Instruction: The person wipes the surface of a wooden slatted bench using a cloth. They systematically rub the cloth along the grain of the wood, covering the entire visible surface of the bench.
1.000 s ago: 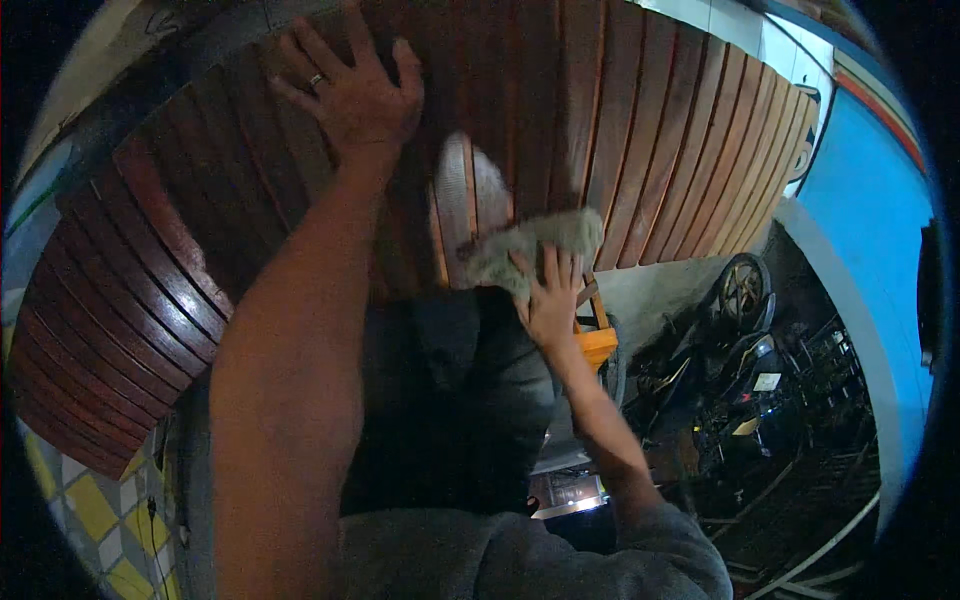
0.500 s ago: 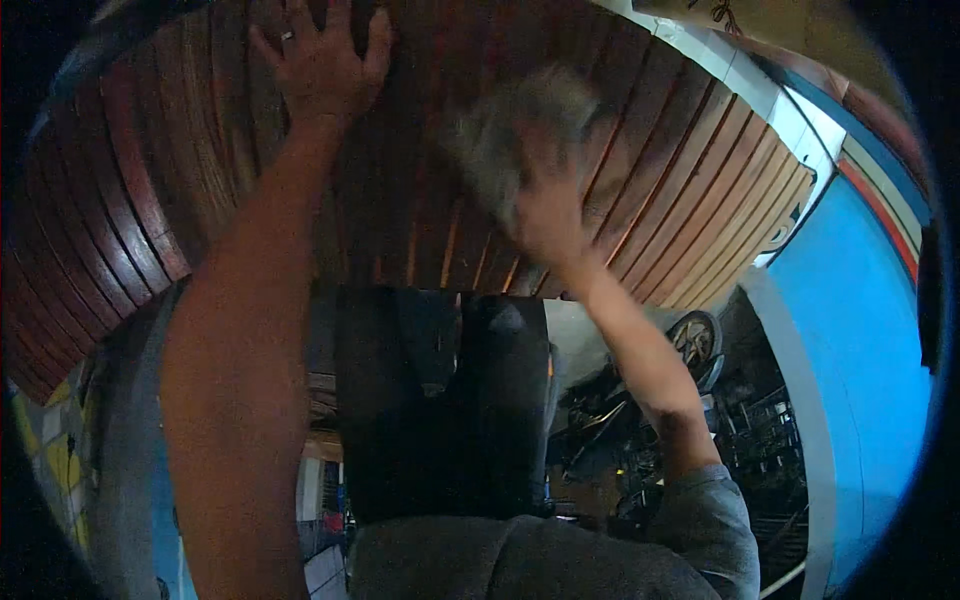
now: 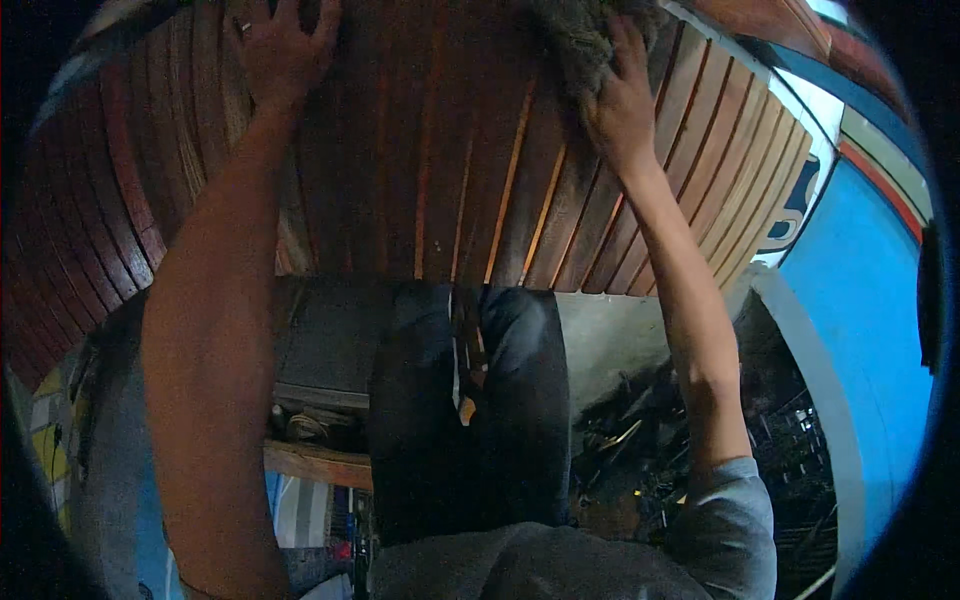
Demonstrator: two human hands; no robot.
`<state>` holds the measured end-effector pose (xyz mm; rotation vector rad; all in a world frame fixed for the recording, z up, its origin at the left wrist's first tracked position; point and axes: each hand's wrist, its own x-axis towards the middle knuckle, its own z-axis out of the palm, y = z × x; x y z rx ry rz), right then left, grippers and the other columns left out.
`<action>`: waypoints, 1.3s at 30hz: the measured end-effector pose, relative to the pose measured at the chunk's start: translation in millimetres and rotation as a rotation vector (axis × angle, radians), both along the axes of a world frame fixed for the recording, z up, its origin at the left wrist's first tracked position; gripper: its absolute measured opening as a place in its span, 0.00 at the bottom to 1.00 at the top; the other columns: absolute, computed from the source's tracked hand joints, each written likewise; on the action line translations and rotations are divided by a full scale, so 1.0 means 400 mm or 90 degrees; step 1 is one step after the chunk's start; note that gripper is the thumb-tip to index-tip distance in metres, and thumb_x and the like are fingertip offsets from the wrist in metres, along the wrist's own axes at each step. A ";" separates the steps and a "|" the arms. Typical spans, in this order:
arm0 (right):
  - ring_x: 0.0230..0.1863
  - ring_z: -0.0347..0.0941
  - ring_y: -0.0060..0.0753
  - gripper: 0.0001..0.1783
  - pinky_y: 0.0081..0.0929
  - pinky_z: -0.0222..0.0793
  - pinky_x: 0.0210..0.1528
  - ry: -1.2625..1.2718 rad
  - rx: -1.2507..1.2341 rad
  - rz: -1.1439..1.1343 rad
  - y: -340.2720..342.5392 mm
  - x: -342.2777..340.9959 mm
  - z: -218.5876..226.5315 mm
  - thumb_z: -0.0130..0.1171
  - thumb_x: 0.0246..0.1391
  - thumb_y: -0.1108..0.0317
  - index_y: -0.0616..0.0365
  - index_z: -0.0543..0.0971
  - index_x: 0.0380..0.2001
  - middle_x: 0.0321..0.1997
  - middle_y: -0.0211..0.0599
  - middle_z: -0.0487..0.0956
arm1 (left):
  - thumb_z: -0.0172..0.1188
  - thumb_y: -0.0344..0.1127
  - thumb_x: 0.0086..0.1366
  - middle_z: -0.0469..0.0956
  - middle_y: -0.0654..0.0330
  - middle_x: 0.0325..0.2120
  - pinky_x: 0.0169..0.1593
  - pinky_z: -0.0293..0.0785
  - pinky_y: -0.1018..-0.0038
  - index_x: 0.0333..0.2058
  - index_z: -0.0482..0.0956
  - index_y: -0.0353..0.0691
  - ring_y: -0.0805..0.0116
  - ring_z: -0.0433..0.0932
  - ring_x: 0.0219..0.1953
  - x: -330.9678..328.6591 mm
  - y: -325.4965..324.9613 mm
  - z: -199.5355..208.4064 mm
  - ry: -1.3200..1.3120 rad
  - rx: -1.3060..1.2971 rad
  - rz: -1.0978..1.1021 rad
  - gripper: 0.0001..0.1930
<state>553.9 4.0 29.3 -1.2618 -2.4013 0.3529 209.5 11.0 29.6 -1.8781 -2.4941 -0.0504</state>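
Note:
A broad surface of narrow reddish-brown wooden slats (image 3: 450, 150) spans the view in front of me, with thin gaps between the strips. My right hand (image 3: 620, 115) reaches to its far side and presses a bunched grey-brown cloth (image 3: 575, 40) onto the slats. The cloth's far part is cut off by the upper edge. Farther left, my left hand (image 3: 285, 50) rests on the wood with its fingers spread. It holds nothing, and a ring shows on one finger.
At the right stands a bright blue panel (image 3: 860, 300) with a grey edge. Dark cluttered metal parts (image 3: 780, 430) lie below the slats on the right. A wooden ledge (image 3: 315, 462) with small items is low on the left, beside my legs.
My right hand has moved away from me and to the right with the cloth. My left hand has shifted slightly left and farther away, still spread on the slats.

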 end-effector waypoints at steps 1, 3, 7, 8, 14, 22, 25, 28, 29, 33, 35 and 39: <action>0.66 0.58 0.61 0.24 0.48 0.59 0.66 0.021 0.019 -0.020 -0.007 -0.006 -0.001 0.63 0.44 0.65 0.54 0.80 0.48 0.68 0.50 0.63 | 0.43 0.59 0.70 0.47 0.53 0.71 0.71 0.46 0.49 0.69 0.57 0.54 0.47 0.44 0.72 0.003 -0.004 -0.003 -0.010 -0.019 0.015 0.33; 0.66 0.59 0.60 0.22 0.50 0.57 0.68 -0.049 -0.093 0.040 -0.139 0.014 -0.009 0.62 0.45 0.64 0.54 0.81 0.47 0.67 0.49 0.64 | 0.45 0.58 0.69 0.51 0.50 0.69 0.69 0.49 0.48 0.67 0.60 0.54 0.45 0.49 0.70 -0.015 -0.018 -0.020 -0.058 0.081 -0.041 0.31; 0.67 0.61 0.46 0.28 0.53 0.54 0.69 -0.163 -0.295 0.356 -0.416 0.105 0.076 0.58 0.52 0.57 0.39 0.73 0.59 0.70 0.37 0.63 | 0.50 0.55 0.68 0.59 0.44 0.64 0.66 0.56 0.47 0.64 0.65 0.54 0.40 0.58 0.66 -0.050 0.014 -0.070 -0.148 0.265 -0.131 0.29; 0.68 0.60 0.40 0.32 0.50 0.53 0.70 -0.126 -0.400 0.408 -0.468 0.134 0.095 0.59 0.52 0.54 0.36 0.69 0.63 0.71 0.33 0.62 | 0.51 0.54 0.68 0.61 0.43 0.63 0.65 0.58 0.48 0.64 0.67 0.54 0.40 0.60 0.64 -0.048 0.030 -0.071 -0.152 0.288 -0.144 0.28; 0.67 0.62 0.44 0.34 0.53 0.57 0.67 -0.173 -0.230 0.319 -0.355 0.117 0.071 0.63 0.46 0.57 0.38 0.71 0.61 0.67 0.35 0.66 | 0.50 0.53 0.68 0.63 0.43 0.61 0.60 0.65 0.48 0.63 0.68 0.53 0.40 0.64 0.62 -0.096 0.043 -0.053 -0.079 0.274 -0.224 0.27; 0.69 0.55 0.59 0.25 0.55 0.51 0.69 -0.038 -0.022 -0.045 0.014 -0.012 0.021 0.60 0.48 0.63 0.49 0.79 0.53 0.70 0.51 0.59 | 0.45 0.57 0.69 0.53 0.45 0.68 0.68 0.48 0.45 0.66 0.62 0.53 0.42 0.55 0.68 -0.021 0.004 -0.034 -0.047 0.074 -0.078 0.30; 0.67 0.58 0.59 0.21 0.56 0.50 0.70 -0.058 -0.211 0.053 -0.219 -0.008 0.054 0.58 0.46 0.63 0.54 0.81 0.46 0.68 0.51 0.63 | 0.43 0.59 0.70 0.50 0.47 0.70 0.69 0.40 0.44 0.67 0.60 0.53 0.47 0.53 0.70 -0.102 -0.006 -0.087 -0.063 0.193 -0.135 0.31; 0.66 0.63 0.41 0.24 0.50 0.52 0.72 -0.121 -0.368 0.329 -0.480 0.148 0.082 0.53 0.53 0.64 0.44 0.76 0.55 0.69 0.38 0.64 | 0.42 0.58 0.70 0.52 0.45 0.68 0.69 0.40 0.45 0.67 0.58 0.46 0.46 0.52 0.69 -0.064 0.010 -0.088 -0.049 0.192 -0.148 0.33; 0.67 0.62 0.35 0.25 0.46 0.51 0.72 -0.107 -0.425 0.361 -0.537 0.180 0.106 0.53 0.55 0.63 0.40 0.73 0.58 0.70 0.29 0.63 | 0.43 0.57 0.71 0.52 0.44 0.68 0.69 0.40 0.45 0.67 0.57 0.45 0.44 0.52 0.69 -0.067 0.007 -0.077 -0.049 0.182 -0.139 0.33; 0.69 0.58 0.26 0.20 0.43 0.48 0.74 -0.159 -0.317 0.439 -0.492 0.219 0.127 0.54 0.52 0.62 0.39 0.78 0.50 0.70 0.22 0.63 | 0.44 0.55 0.71 0.50 0.41 0.68 0.69 0.37 0.41 0.67 0.56 0.41 0.40 0.50 0.69 -0.031 -0.023 -0.061 -0.127 0.191 -0.047 0.33; 0.69 0.59 0.25 0.18 0.43 0.49 0.74 -0.071 -0.303 0.502 -0.428 0.223 0.111 0.56 0.50 0.64 0.40 0.79 0.46 0.68 0.22 0.66 | 0.43 0.54 0.71 0.49 0.39 0.68 0.69 0.36 0.39 0.68 0.55 0.39 0.38 0.48 0.70 0.060 -0.041 -0.085 -0.148 0.198 0.032 0.34; 0.68 0.63 0.34 0.26 0.49 0.54 0.72 0.028 -0.181 0.474 -0.308 0.235 0.008 0.58 0.47 0.69 0.38 0.75 0.53 0.66 0.29 0.69 | 0.39 0.56 0.72 0.45 0.40 0.69 0.67 0.33 0.35 0.70 0.50 0.46 0.36 0.43 0.71 0.318 -0.064 -0.077 -0.129 0.163 0.081 0.33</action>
